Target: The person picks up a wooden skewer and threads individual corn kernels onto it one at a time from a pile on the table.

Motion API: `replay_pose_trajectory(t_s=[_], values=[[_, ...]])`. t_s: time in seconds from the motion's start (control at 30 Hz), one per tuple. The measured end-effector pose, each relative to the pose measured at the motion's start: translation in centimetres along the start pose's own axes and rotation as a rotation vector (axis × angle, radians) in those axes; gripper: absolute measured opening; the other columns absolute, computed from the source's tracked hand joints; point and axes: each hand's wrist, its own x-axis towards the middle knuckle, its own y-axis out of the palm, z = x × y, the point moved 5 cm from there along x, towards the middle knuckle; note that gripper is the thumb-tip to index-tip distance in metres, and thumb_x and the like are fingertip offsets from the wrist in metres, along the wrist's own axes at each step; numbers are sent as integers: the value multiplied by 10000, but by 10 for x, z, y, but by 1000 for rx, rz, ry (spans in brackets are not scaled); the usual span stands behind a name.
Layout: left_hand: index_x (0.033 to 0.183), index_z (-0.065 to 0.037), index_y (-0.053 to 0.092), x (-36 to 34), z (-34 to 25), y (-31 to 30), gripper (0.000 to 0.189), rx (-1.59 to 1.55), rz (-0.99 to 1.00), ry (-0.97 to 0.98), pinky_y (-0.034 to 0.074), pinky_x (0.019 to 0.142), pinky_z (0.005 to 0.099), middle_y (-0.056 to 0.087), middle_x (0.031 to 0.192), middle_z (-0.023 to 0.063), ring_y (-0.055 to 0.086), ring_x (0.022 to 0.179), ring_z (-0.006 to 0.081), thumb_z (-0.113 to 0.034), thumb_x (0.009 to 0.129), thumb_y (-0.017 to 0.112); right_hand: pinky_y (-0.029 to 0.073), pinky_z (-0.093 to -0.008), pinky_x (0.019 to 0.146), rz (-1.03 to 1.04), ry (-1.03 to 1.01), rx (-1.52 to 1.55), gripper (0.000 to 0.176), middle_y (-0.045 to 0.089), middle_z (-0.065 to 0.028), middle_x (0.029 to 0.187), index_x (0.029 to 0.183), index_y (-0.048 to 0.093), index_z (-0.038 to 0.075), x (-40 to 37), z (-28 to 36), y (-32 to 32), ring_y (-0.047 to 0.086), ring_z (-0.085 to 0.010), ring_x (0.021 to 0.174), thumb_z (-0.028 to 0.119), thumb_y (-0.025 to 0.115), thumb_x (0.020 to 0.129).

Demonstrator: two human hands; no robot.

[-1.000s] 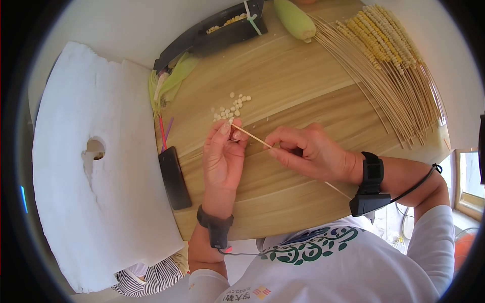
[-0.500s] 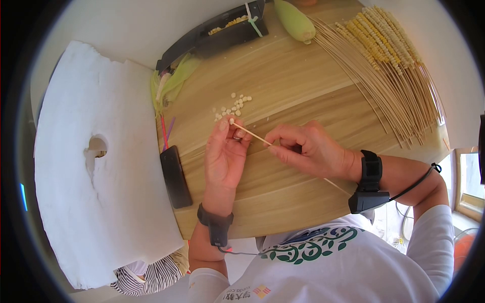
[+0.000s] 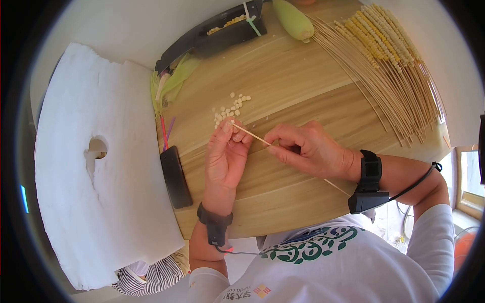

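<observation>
A: What stands leftmost?
B: At nine o'clock, a white board [image 3: 111,212]; at its right edge, between eight and nine, a dark phone [image 3: 176,177]; at ten to eleven, pale green husk [image 3: 180,78]; at eleven, a black tray [image 3: 222,44] holding yellow kernels [image 3: 227,25].
A: And the centre?
B: The left hand [image 3: 226,156], thumb and fingertips pinched together on a pale kernel [image 3: 232,121] at the tip of a thin stick [image 3: 254,136]; loose kernels [image 3: 235,107] lie just beyond, toward twelve, on the wooden table [image 3: 288,96]; the stick slants toward four.
A: Further right?
B: Near one o'clock, a green-husked ear [image 3: 294,21]; at three, near the centre, the right hand [image 3: 312,150], thumb and forefinger clamped on the stick's shaft; at two, a bundle of skewers [image 3: 399,101], their upper ends threaded with corn.
</observation>
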Motion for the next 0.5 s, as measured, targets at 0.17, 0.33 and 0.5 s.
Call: replay_pose_trajectory(t_s=[0.17,0.33,0.5], values=[[1021,-23,608,-3,8,2,109,-8,-6,-64,424,726,261,540,848,14,475,761,111,-93,936,615,319,-276,453,-19,-55,-38,121,450,-32,541,1034,610,47,-1,0,0,385,-115,461,102,614,927],[1038,-35,621,-4,18,4,108,30,47,-84,439,746,263,570,885,23,483,770,112,-81,941,605,294,-273,454,-15,-1,8,116,424,-17,541,1021,615,44,1,0,-2,344,-95,480,126,605,941],[1045,-32,623,-2,11,2,114,52,58,-57,440,748,268,570,892,22,478,784,112,-78,942,605,338,-268,465,75,124,205,101,473,-18,546,926,587,33,4,-5,-2,390,-79,488,133,591,942]])
